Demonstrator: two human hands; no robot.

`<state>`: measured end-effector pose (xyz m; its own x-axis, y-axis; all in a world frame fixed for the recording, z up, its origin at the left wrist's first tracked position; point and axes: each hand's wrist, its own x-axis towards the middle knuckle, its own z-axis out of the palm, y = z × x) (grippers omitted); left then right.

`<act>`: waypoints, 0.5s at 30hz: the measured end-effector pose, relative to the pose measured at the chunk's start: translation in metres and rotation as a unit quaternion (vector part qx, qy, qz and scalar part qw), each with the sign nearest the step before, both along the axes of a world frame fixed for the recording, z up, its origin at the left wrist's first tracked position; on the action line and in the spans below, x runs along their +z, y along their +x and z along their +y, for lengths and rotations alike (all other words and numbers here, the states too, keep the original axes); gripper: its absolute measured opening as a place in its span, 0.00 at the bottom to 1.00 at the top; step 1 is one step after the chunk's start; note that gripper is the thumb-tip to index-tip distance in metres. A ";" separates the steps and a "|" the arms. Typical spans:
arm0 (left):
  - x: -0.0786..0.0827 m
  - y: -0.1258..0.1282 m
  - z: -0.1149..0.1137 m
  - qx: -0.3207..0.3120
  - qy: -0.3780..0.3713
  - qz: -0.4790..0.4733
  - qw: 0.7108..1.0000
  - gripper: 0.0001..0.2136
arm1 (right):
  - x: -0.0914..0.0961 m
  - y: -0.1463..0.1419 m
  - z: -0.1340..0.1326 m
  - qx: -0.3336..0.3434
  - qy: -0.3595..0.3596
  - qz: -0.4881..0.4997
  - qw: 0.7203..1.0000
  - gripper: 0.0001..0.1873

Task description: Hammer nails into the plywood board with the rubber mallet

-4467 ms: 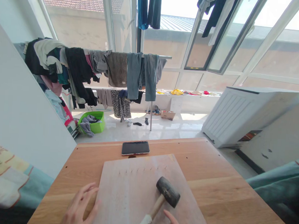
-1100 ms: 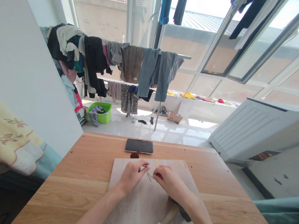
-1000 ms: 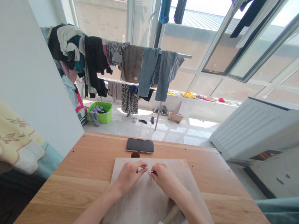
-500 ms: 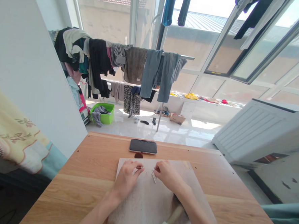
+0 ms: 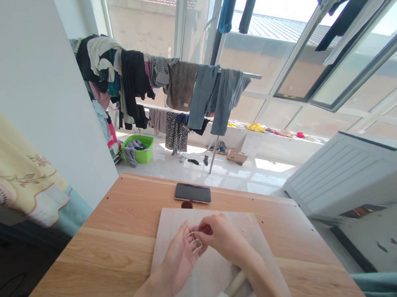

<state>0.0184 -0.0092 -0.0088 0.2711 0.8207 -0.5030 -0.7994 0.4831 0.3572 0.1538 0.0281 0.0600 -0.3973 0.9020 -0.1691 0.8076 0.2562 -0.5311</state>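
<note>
Head view, the only one: left hand palm up above the board, fingers a little apart and loosely curled, with slim pale nails (by the look) lying across them. Right hand just over those, thumb and fingertips drawn close; can't tell about anything pinched between. For a clean job: hold left palm level and slightly cupped, to prevent rolling off. Take one nail at a time, mid-shank, minding probably sharp points. Work low over the board, for short drops. Watch for bumping the wooden handle, partly hidden behind the right forearm.
</note>
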 end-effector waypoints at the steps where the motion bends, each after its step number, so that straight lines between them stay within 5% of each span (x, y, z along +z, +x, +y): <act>1: -0.001 0.002 0.000 -0.004 0.005 -0.016 1.000 0.12 | 0.004 -0.003 -0.004 0.007 0.003 0.007 1.000 0.08; 5: -0.007 0.002 0.001 0.012 -0.035 -0.025 0.999 0.12 | 0.003 -0.004 -0.010 -0.034 0.033 -0.006 0.999 0.13; 11: -0.003 -0.012 0.004 0.066 -0.081 0.000 0.995 0.11 | -0.042 0.003 -0.001 -0.112 0.035 -0.092 0.989 0.08; 15: 0.001 -0.014 0.001 0.069 -0.071 0.005 0.995 0.13 | -0.046 -0.005 -0.002 -0.115 0.023 -0.055 0.992 0.07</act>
<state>0.0045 -0.0080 -0.0074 0.1550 0.7698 -0.6192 -0.8586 0.4150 0.3011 0.1493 0.0257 0.0140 -0.1622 0.9741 -0.1572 0.8997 0.0806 -0.4291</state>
